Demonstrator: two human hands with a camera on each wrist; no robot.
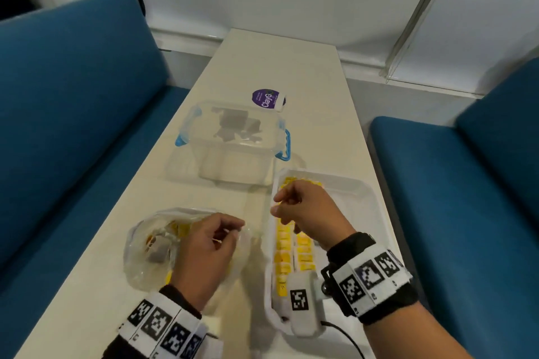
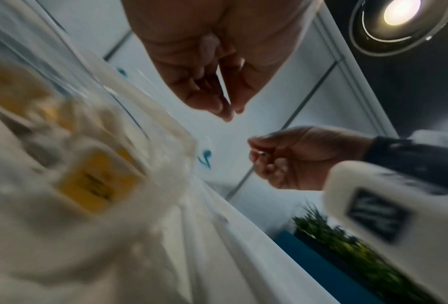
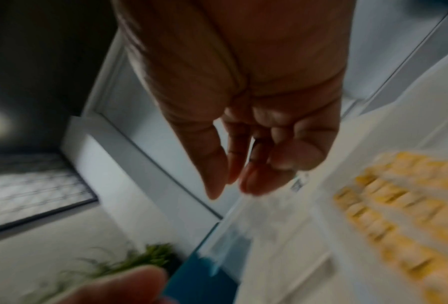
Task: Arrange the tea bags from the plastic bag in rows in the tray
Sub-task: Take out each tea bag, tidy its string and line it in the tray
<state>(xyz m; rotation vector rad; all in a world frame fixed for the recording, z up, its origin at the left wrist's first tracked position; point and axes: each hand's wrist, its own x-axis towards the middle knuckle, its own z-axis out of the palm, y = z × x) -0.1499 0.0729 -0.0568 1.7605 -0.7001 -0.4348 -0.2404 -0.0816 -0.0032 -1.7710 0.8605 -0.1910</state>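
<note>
The clear plastic bag (image 1: 145, 259) lies on the table at the near left, with yellow-tagged tea bags (image 2: 95, 181) inside. My left hand (image 1: 236, 232) hovers over the bag's right side. Its thumb and fingertips (image 2: 230, 115) are pinched together on what looks like a thin pale tea bag thread. The white tray (image 1: 364, 192) sits to the right and holds two rows of yellow tea bags (image 1: 283, 248). My right hand (image 1: 275, 204) hangs above the tray's far left part. Its fingers (image 3: 230, 189) are loosely curled and hold nothing I can see. The two hands are close together but apart.
A clear lidded box with blue clips (image 1: 233, 140) stands behind the bag and tray, with a purple ClayGo tub (image 1: 267, 99) beyond it. Blue sofas (image 1: 73, 125) flank the narrow white table (image 1: 291, 67) on both sides. A white wrist device (image 1: 300, 300) overhangs the tray's near end.
</note>
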